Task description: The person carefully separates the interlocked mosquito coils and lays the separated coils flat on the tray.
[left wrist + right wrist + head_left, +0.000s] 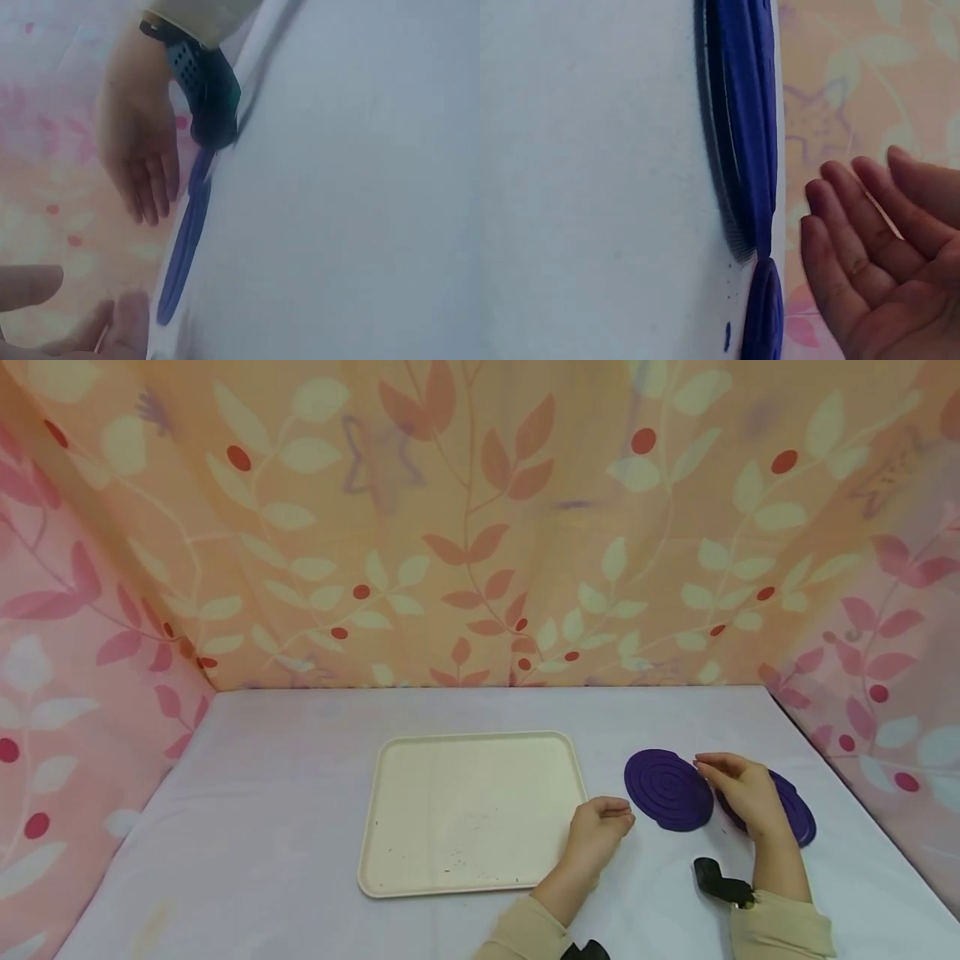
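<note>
A round dark purple mat (667, 790) with ringed ridges lies on the white cloth, right of the tray. Beside it lies a second purple mat (797, 810), partly hidden by my right hand (746, 789). That hand hovers above the second mat, its fingers loosely bent with nothing in them, as the right wrist view also shows. My left hand (597, 832) is by the tray's right edge, left of the first mat; its relaxed fingers hold nothing. In the left wrist view only part of the left hand shows at the lower left, and a mat (184, 251) appears edge-on.
A cream rectangular tray (468, 793) with a few dark specks lies at the middle of the white-covered table (262, 810). Leaf-patterned curtains (465, 527) close off the back and both sides. A black wrist camera (720, 883) is strapped to the right wrist.
</note>
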Demonstrator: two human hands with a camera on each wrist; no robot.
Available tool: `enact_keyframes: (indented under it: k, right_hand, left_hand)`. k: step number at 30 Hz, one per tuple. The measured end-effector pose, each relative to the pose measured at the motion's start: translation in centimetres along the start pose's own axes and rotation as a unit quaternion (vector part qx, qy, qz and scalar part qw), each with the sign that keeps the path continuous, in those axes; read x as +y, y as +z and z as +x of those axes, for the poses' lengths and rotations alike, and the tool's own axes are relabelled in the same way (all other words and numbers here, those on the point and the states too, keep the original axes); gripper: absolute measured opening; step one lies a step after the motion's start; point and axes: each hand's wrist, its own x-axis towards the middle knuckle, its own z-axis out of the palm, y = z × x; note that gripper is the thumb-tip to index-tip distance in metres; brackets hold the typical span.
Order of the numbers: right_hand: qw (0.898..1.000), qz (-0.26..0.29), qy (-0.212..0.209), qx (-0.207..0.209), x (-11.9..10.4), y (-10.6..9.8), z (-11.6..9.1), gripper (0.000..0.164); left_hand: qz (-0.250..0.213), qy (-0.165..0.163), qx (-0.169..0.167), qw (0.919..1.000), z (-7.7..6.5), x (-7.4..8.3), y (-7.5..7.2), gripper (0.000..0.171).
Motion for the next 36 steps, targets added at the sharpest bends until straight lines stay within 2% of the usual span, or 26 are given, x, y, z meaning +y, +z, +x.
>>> enact_keyframes:
  k: [3, 6, 11, 15, 18, 24, 30, 36]
  right_hand:
    - [1.0, 0.013, 0.006, -0.014, 0.8, 0.0, -0.1, 0.035]
    - [0.999, 0.029, 0.014, -0.019, 1.3, 0.1, -0.1, 0.034]
    - [0.999, 0.012, 0.043, -0.024, 1.7, 0.3, 0.0, 0.037]
    - [0.997, -0.027, 0.058, -0.04, 1.6, 0.2, 0.0, 0.042]
    - [0.996, -0.04, 0.05, -0.056, 1.5, 0.0, -0.1, 0.044]
    - [0.995, -0.036, 0.033, -0.089, 1.7, -0.1, -0.2, 0.047]
    - [0.995, -0.034, 0.021, -0.094, 1.6, -0.1, -0.2, 0.047]
    - [0.994, -0.039, 0.013, -0.098, 1.3, -0.1, -0.3, 0.044]
  left_hand:
    - [-0.061, -0.021, 0.006, 0.9979, 0.1, -0.5, 0.9, 0.024]
    - [-0.119, -0.034, 0.006, 0.9923, 0.3, -1.0, 1.5, 0.031]
    - [-0.172, -0.046, 0.003, 0.984, 0.6, -1.6, 1.9, 0.041]
    - [-0.189, -0.052, -0.011, 0.9806, 0.8, -1.8, 2.0, 0.047]
    - [-0.188, -0.054, -0.025, 0.9804, 0.8, -2.1, 2.1, 0.05]
    - [-0.182, -0.052, -0.04, 0.981, 0.6, -2.3, 2.4, 0.052]
    - [-0.193, -0.053, -0.046, 0.9786, 0.6, -2.3, 2.4, 0.054]
    - [-0.224, -0.058, -0.048, 0.9718, 0.7, -2.5, 2.5, 0.054]
